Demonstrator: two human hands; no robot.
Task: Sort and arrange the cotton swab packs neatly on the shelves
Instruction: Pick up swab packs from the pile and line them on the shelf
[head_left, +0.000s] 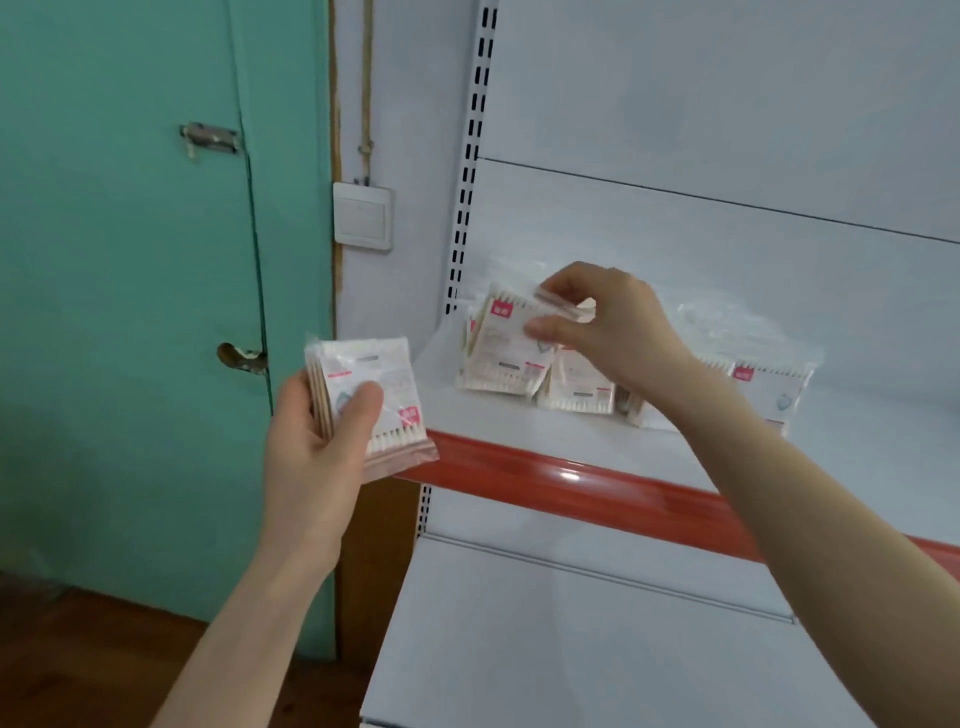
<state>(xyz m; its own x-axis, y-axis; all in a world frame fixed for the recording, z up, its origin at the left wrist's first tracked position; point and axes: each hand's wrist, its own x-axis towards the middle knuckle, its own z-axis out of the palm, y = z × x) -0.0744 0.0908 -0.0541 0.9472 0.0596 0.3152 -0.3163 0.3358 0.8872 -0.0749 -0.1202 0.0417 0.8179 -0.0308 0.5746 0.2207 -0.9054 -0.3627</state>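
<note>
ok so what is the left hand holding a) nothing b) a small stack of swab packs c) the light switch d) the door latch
b: the left hand grips a small stack of swab packs in front of the shelf, thumb across the top one, while the right hand pinches a single pack on the shelf.

White shelf (519, 415) with red edge strip (571, 475); clear swab packs (506, 348) with pink labels; teal door (130, 312).

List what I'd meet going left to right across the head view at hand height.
Green door → left hand gripping a stack of packs → single pack pinched by the right hand → loose packs on the shelf.
</note>
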